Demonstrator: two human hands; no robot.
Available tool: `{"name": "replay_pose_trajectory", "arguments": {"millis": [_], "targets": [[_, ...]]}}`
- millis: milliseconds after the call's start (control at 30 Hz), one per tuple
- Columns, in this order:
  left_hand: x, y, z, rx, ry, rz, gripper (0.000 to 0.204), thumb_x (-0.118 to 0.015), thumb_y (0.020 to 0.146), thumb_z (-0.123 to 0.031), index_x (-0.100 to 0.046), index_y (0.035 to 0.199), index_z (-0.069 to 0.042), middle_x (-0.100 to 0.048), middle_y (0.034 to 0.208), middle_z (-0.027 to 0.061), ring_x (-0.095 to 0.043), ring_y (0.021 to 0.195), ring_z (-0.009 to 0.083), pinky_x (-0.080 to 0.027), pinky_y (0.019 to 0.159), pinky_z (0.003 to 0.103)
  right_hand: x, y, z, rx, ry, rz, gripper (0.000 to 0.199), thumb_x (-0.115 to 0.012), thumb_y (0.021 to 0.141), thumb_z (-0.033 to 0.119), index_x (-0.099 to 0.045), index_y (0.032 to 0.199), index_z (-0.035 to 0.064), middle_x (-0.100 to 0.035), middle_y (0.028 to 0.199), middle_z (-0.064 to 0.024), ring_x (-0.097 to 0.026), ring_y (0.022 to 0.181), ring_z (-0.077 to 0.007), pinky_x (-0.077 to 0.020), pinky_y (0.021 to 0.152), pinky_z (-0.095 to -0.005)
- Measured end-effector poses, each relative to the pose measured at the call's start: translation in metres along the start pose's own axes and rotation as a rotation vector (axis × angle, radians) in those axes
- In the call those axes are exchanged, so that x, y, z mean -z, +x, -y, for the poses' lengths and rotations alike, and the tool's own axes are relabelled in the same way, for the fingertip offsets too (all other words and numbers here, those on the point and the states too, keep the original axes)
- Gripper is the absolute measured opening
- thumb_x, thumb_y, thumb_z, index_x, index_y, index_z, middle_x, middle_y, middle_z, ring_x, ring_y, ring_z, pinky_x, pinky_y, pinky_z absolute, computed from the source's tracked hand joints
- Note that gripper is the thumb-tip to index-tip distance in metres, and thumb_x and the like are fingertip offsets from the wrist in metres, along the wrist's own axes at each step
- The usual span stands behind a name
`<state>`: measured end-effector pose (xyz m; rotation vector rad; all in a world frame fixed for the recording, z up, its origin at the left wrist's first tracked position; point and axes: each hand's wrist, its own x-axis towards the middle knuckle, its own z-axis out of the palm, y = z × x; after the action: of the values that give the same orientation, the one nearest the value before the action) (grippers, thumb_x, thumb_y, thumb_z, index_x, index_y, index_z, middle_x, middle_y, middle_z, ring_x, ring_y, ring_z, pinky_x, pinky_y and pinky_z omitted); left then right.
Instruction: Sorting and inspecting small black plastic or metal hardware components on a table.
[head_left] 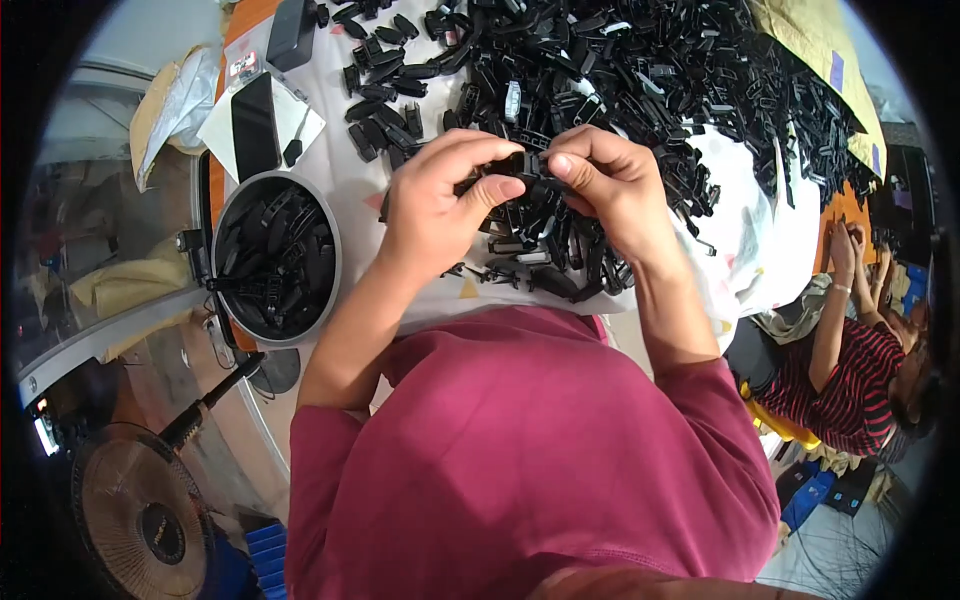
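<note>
Over the white-covered table, my two hands meet in front of a large pile of small black plastic parts (560, 80). Between them is one small black plastic part (532, 164); its exact kind I cannot make out. My left hand (440, 195) grips it from the left, with thumb and fingers curved around it. From the right, my right hand (618, 190) pinches its other end between thumb and forefinger. The fingers partly hide the part. More black pieces (545, 275) lie just below my hands, near the table's front edge.
A round bin with a grey rim (337, 258), filled with black parts, stands at the left. Behind it a dark phone (256, 125) lies on a white box. A fan (140, 510) is at lower left. At far right, a person in a striped shirt (850, 375) works.
</note>
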<state>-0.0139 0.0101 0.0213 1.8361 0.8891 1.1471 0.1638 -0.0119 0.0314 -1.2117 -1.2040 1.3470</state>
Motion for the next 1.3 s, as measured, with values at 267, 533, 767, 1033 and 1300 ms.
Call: {"name": "replay_pose_trajectory", "arguments": {"millis": [267,533,767,1033,1300], "targets": [[0.001,-0.001,0.006,-0.155,0.198,-0.049,0.026,-0.069,0.069,-0.014,-0.061,0.091,-0.003,-0.059,0.082,0.0094,-0.057,0.068,0.0187,-0.046,0.059,0.026,-0.003,-0.001,-0.004,-0.025,-0.038,-0.014,0.008,-0.058,0.080,0.007,-0.060,0.078,0.0000,-0.053,0.072,0.0010,-0.039,0.050,-0.0020,-0.0292,0.042,-0.0156],[-0.025,-0.015,-0.006,0.463,-0.801,-0.154,0.031,-0.059,0.081,-0.021,-0.057,0.104,-0.001,-0.055,0.076,0.0006,-0.043,0.058,0.0053,-0.037,0.054,0.018,-0.028,-0.014,-0.009,0.220,0.048,-0.194,0.023,-0.061,0.079,0.009,-0.054,0.097,-0.0021,-0.057,0.090,-0.0061,-0.052,0.066,-0.0070,-0.0418,0.051,-0.0158],[-0.022,-0.028,0.014,0.627,-0.949,-0.085,0.028,-0.051,0.086,-0.022,-0.056,0.101,0.000,-0.053,0.071,-0.0014,-0.042,0.055,0.0042,-0.032,0.050,0.016,-0.030,-0.024,-0.018,0.001,-0.088,-0.047,0.019,-0.062,0.079,0.008,-0.054,0.093,-0.0026,-0.058,0.072,-0.0037,-0.052,0.057,-0.0039,-0.0417,0.050,-0.0157],[-0.033,-0.026,0.012,0.402,-0.913,-0.202,0.030,-0.051,0.087,-0.023,-0.054,0.102,0.002,-0.052,0.073,-0.0004,-0.042,0.059,0.0046,-0.034,0.053,0.018,-0.029,-0.020,-0.023,0.042,0.114,-0.029,0.024,-0.057,0.080,0.002,-0.051,0.102,-0.0052,-0.060,0.085,-0.0089,-0.057,0.070,-0.0103,-0.0482,0.064,-0.0208],[0.046,0.002,0.052,0.565,-0.661,-0.754,0.020,-0.051,0.078,-0.019,-0.054,0.078,0.000,-0.054,0.069,0.0072,-0.052,0.057,0.0142,-0.041,0.046,0.026,0.036,0.049,-0.020,0.065,-1.231,-0.289,0.034,-0.058,0.078,0.036,-0.059,0.099,0.0094,-0.062,0.072,-0.0144,-0.060,0.071,-0.0303,-0.0465,0.061,-0.0350]]}}
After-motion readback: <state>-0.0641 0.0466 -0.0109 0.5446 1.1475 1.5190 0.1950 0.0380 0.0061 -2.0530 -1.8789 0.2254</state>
